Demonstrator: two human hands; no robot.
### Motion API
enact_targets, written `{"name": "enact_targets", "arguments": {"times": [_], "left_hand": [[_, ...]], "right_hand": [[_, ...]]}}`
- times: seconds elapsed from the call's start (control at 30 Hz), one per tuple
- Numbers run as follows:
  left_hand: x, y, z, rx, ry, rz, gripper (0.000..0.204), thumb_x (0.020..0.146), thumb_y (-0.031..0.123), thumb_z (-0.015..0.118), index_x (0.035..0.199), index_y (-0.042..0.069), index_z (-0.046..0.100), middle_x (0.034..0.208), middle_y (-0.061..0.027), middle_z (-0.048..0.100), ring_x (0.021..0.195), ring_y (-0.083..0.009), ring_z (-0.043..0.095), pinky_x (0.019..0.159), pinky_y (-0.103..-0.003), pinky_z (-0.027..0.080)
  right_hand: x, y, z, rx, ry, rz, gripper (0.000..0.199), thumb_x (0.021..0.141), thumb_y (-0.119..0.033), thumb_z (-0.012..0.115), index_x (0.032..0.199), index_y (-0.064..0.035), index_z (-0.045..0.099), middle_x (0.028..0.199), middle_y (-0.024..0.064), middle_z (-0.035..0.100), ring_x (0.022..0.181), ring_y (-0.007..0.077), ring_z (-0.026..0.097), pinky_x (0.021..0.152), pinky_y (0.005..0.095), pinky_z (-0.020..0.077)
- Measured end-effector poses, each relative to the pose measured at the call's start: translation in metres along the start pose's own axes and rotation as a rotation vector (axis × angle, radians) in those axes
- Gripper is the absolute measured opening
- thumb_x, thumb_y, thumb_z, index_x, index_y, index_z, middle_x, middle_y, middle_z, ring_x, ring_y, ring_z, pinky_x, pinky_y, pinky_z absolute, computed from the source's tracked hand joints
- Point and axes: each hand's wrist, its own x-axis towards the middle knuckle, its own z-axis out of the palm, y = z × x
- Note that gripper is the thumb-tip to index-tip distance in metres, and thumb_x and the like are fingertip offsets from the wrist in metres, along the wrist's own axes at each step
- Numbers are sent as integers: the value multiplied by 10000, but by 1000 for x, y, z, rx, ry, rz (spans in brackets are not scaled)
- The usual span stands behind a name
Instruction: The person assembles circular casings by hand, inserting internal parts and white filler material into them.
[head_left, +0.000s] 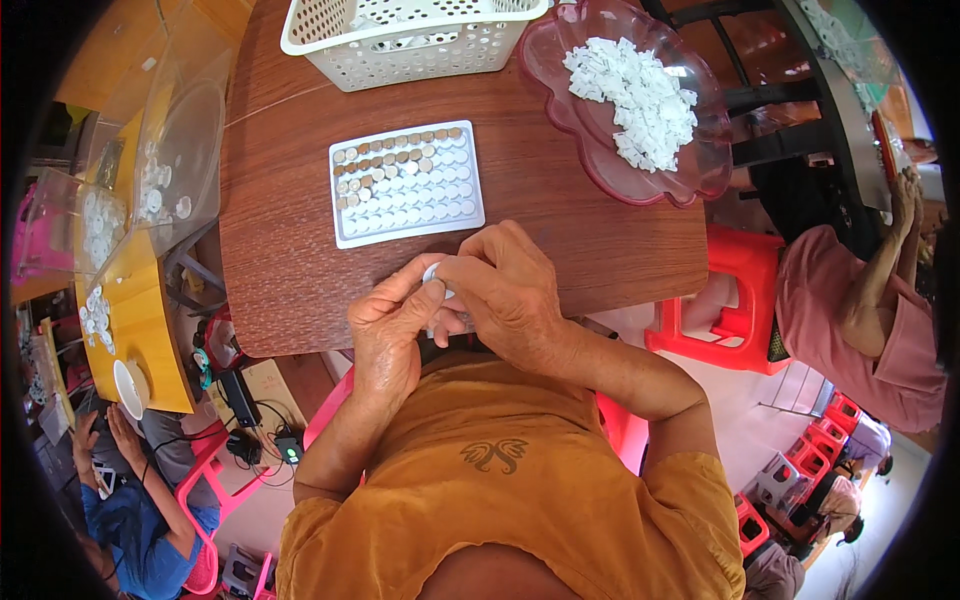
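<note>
My left hand (385, 325) and my right hand (512, 295) meet at the near edge of the brown table. Between their fingertips they pinch a small white rounded piece (432, 272), partly hidden by the fingers. Just beyond them lies a white tray (410, 236) with rows of round hollows. Small coin-like discs (392, 158), some tan and some pale, fill the upper rows and part of the left side. The lower right hollows hold no tan discs.
A pink scalloped bowl (575, 150) heaped with small white pieces (645, 105) stands at the far right. Behind the tray is a white perforated basket (410, 68). A red stool (735, 310) is at the right. People sit on both sides; a yellow table (150, 335) stands left.
</note>
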Motion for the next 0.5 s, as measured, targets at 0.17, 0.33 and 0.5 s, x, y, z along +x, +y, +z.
{"name": "enact_targets", "arguments": {"times": [0.17,0.33,0.5], "left_hand": [[2,2,-3,-48,8,-5,281,878,71,582,1124,-65,576,825,-153,656,575,-146,610,447,-200,418],[-1,2,0,-21,40,85,274,872,67,592,1107,-73,585,854,-150,653,576,-146,602,453,-204,423],[-4,-4,2,19,47,168,259,865,53,599,1087,-79,597,876,-137,646,578,-143,592,455,-212,419]], "right_hand": [[-3,2,3,59,62,20,216,671,-4,673,874,-51,616,762,75,538,697,250,514,539,345,422],[-7,-5,-4,290,-31,304,138,729,-42,663,851,-27,600,768,83,560,689,234,527,555,331,431],[-9,-8,-2,485,27,418,125,740,-56,692,810,-20,595,709,64,543,601,154,523,509,273,423]]}}
